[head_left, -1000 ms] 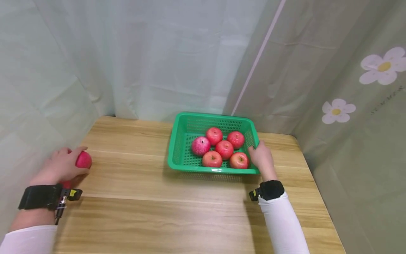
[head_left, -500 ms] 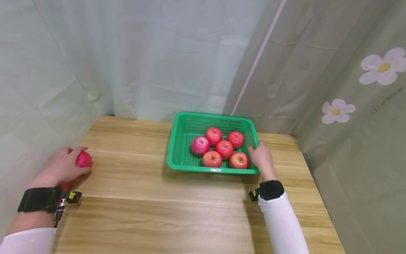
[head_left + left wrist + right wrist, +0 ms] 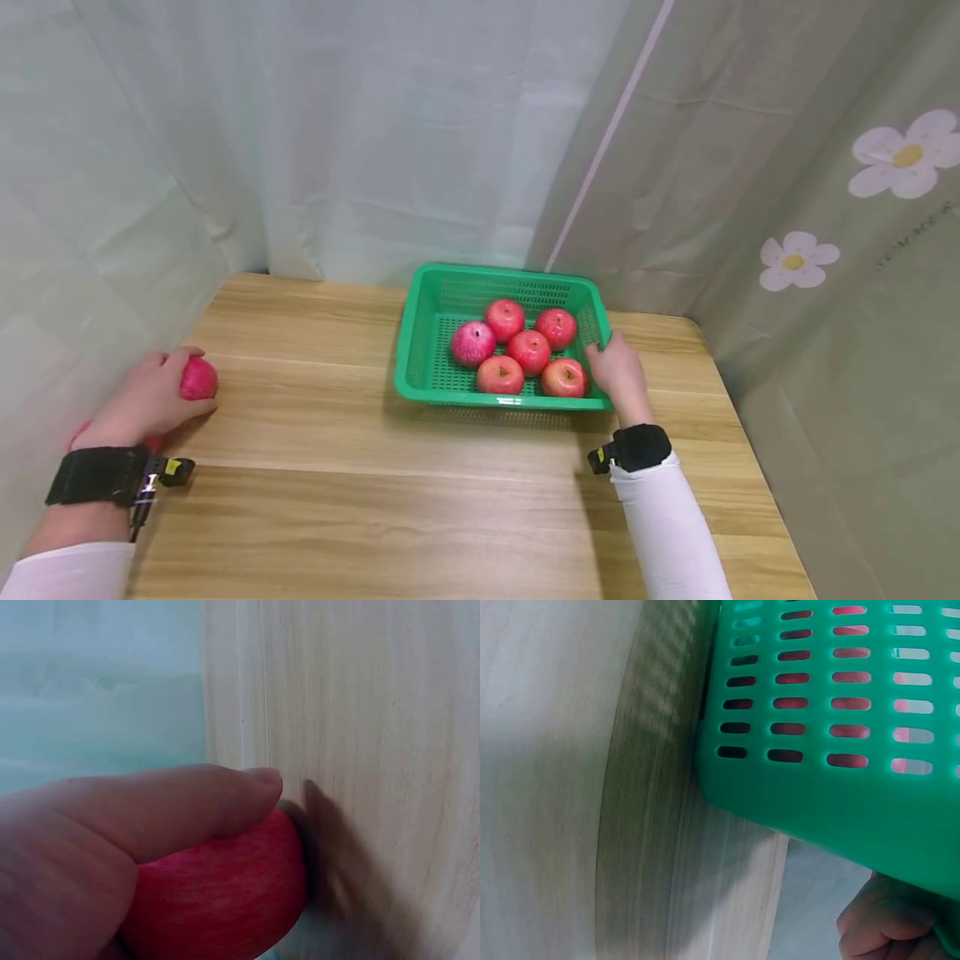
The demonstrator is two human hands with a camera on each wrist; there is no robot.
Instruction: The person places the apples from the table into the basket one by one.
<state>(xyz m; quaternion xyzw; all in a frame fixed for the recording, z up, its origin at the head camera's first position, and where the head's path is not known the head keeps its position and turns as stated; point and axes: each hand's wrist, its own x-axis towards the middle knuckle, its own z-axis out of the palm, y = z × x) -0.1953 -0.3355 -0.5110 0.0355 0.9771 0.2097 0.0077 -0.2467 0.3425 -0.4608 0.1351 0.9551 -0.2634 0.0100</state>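
At the table's left edge my left hand (image 3: 150, 396) grips a red apple (image 3: 198, 380), thumb on one side and fingers on the other. Close up in the left wrist view, the thumb lies along this apple (image 3: 225, 892). More red shows beneath that hand and wrist, mostly hidden. My right hand (image 3: 619, 377) holds the right rim of a green plastic basket (image 3: 403, 350), its thumb over the inside. Several red apples (image 3: 529, 352) lie in the basket, one of them a darker, striped apple (image 3: 473, 344). The right wrist view shows the slotted basket wall (image 3: 817, 787) and curled fingers (image 3: 889, 919).
A light wooden table (image 3: 420, 517) bears everything. Pale curtains (image 3: 405, 142) hang close behind it and along both sides; the right curtain has white flower prints (image 3: 800, 262). A black strap with a small camera sits on each wrist.
Both hands stay almost in place, the left on its apple and the right on the basket rim. A bit more red now shows at the left side of the left wrist.
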